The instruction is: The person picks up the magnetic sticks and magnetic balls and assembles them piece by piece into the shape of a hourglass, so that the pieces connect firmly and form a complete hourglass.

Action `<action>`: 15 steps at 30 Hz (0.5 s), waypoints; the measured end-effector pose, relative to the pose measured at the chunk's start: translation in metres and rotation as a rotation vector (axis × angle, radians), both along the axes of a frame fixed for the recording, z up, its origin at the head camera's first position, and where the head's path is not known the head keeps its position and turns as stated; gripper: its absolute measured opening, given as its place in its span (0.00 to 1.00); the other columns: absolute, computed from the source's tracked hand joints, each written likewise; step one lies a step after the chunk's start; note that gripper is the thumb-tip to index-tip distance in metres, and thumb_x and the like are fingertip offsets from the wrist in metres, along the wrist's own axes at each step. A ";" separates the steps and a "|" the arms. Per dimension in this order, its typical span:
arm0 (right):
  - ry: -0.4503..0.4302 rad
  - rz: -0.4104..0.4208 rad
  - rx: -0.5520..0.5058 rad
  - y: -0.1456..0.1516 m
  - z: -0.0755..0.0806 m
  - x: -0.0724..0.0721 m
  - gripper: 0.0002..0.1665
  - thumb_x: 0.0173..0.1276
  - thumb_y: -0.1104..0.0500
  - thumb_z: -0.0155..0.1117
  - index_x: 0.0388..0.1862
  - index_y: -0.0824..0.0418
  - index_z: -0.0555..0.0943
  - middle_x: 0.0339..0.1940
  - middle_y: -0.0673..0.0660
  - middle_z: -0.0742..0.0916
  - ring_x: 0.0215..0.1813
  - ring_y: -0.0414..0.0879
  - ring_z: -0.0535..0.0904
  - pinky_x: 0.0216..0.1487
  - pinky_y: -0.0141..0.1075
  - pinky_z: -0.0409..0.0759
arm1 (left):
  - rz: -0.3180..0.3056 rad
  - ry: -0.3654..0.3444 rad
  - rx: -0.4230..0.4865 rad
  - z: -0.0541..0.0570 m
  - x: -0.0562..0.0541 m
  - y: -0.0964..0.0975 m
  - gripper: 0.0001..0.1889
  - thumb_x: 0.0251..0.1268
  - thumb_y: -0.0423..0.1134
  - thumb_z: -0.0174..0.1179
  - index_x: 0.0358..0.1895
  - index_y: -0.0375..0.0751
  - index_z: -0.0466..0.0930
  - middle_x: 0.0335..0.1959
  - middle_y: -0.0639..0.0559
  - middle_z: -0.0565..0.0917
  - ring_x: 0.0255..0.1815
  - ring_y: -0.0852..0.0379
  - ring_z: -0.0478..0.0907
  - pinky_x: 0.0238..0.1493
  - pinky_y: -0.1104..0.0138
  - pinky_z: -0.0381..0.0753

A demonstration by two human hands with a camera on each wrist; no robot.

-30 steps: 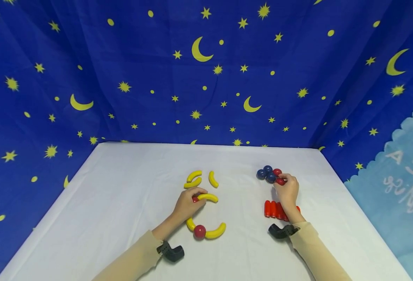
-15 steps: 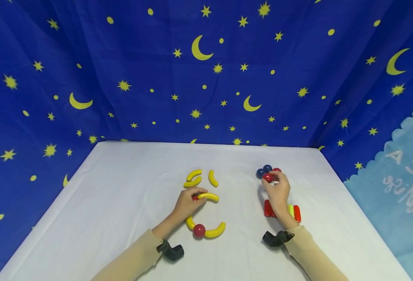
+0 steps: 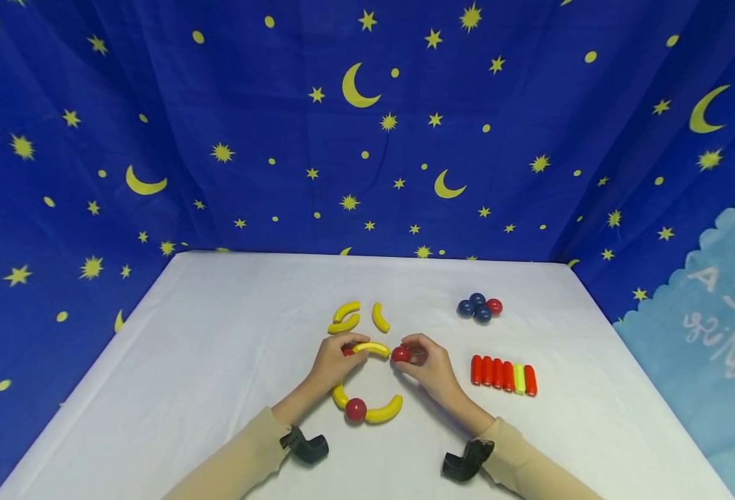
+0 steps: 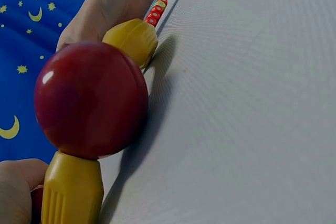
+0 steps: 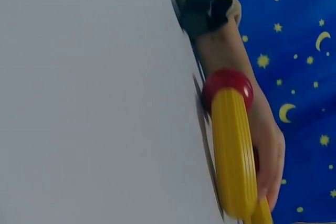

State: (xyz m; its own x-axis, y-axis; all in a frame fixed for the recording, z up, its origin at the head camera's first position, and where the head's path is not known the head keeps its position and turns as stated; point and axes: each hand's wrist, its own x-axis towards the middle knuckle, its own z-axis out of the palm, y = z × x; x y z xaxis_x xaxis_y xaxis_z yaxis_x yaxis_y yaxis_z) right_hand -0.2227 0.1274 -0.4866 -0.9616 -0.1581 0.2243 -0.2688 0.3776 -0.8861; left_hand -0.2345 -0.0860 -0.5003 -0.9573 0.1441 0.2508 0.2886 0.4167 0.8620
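In the head view my left hand (image 3: 336, 360) grips a red ball (image 3: 347, 353) between thumb and fingers, at the left end of a yellow curved rod (image 3: 373, 349). My right hand (image 3: 432, 368) pinches another red ball (image 3: 401, 354) close to that rod's right end; whether they touch I cannot tell. Nearer me, a larger-looking red ball (image 3: 356, 410) joins two more curved rods, the left one partly hidden by my left hand, the right yellow rod (image 3: 384, 410) free at its far end. The left wrist view shows this front red ball (image 4: 92, 99) up close.
Behind my left hand lie several loose yellow curved rods (image 3: 344, 323). Blue balls (image 3: 482, 314) and one red ball (image 3: 495, 307) cluster at the back right. A row of short red rods (image 3: 497, 376) with one yellow-green rod (image 3: 519, 379) lies on the white table to the right.
My right hand has taken one red ball from the cluster at the back right and carried it left, beside the yellow curved rod. My left hand stays in place.
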 end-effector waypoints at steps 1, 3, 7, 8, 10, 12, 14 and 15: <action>-0.001 0.018 -0.003 -0.003 0.000 0.001 0.22 0.49 0.71 0.73 0.46 0.68 0.79 0.43 0.62 0.86 0.44 0.52 0.83 0.41 0.28 0.82 | 0.000 -0.003 0.000 0.000 0.000 0.000 0.12 0.55 0.32 0.66 0.44 0.39 0.85 0.43 0.48 0.87 0.47 0.53 0.81 0.46 0.73 0.77; -0.001 0.039 -0.006 -0.007 0.000 0.003 0.22 0.49 0.71 0.73 0.45 0.68 0.79 0.43 0.62 0.86 0.44 0.53 0.83 0.41 0.29 0.83 | 0.000 -0.005 -0.001 0.000 0.000 -0.001 0.12 0.55 0.33 0.66 0.44 0.40 0.86 0.44 0.48 0.87 0.49 0.53 0.81 0.49 0.71 0.78; 0.003 0.046 0.005 -0.009 0.000 0.004 0.21 0.49 0.71 0.73 0.45 0.68 0.79 0.43 0.62 0.86 0.44 0.53 0.83 0.42 0.31 0.83 | -0.001 0.006 -0.013 0.000 0.000 -0.001 0.12 0.55 0.33 0.66 0.44 0.40 0.86 0.44 0.48 0.87 0.51 0.52 0.81 0.51 0.68 0.79; 0.011 0.042 0.014 -0.009 0.000 0.004 0.21 0.50 0.70 0.73 0.45 0.68 0.80 0.43 0.62 0.86 0.44 0.52 0.83 0.43 0.32 0.83 | -0.001 0.004 -0.013 0.001 0.000 -0.001 0.12 0.55 0.33 0.66 0.44 0.41 0.86 0.44 0.49 0.87 0.51 0.52 0.81 0.51 0.68 0.79; 0.046 0.026 0.032 -0.008 0.000 0.006 0.21 0.50 0.69 0.74 0.44 0.67 0.80 0.43 0.61 0.86 0.45 0.52 0.82 0.45 0.35 0.83 | -0.003 -0.007 -0.013 0.001 0.001 -0.001 0.12 0.55 0.33 0.66 0.44 0.41 0.86 0.44 0.49 0.87 0.50 0.53 0.81 0.50 0.70 0.78; 0.101 -0.003 0.045 -0.006 0.000 0.010 0.20 0.50 0.69 0.74 0.44 0.66 0.81 0.42 0.59 0.86 0.46 0.53 0.82 0.45 0.37 0.82 | -0.005 -0.012 -0.014 0.002 0.001 -0.001 0.11 0.55 0.33 0.66 0.44 0.41 0.86 0.44 0.49 0.87 0.48 0.54 0.80 0.47 0.72 0.77; 0.152 -0.036 0.051 -0.005 0.002 0.016 0.19 0.50 0.69 0.74 0.42 0.64 0.81 0.41 0.58 0.86 0.45 0.51 0.81 0.44 0.37 0.81 | -0.009 -0.013 -0.016 0.002 0.001 -0.001 0.11 0.55 0.33 0.66 0.44 0.41 0.85 0.44 0.49 0.87 0.46 0.55 0.80 0.45 0.73 0.76; 0.168 -0.041 0.043 -0.005 0.003 0.020 0.18 0.51 0.69 0.73 0.42 0.64 0.82 0.40 0.57 0.86 0.43 0.50 0.81 0.42 0.35 0.81 | -0.010 -0.010 -0.021 0.002 0.001 -0.001 0.11 0.55 0.33 0.66 0.44 0.41 0.85 0.44 0.49 0.87 0.46 0.55 0.80 0.44 0.74 0.76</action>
State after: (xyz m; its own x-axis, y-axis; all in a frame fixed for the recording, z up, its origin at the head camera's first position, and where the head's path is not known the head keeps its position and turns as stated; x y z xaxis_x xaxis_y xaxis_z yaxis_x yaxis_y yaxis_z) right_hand -0.2022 0.1220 -0.4841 -0.9171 -0.1324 0.3761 -0.3952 0.4280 -0.8128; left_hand -0.2333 -0.0872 -0.4986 -0.9583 0.1585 0.2377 0.2837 0.4317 0.8562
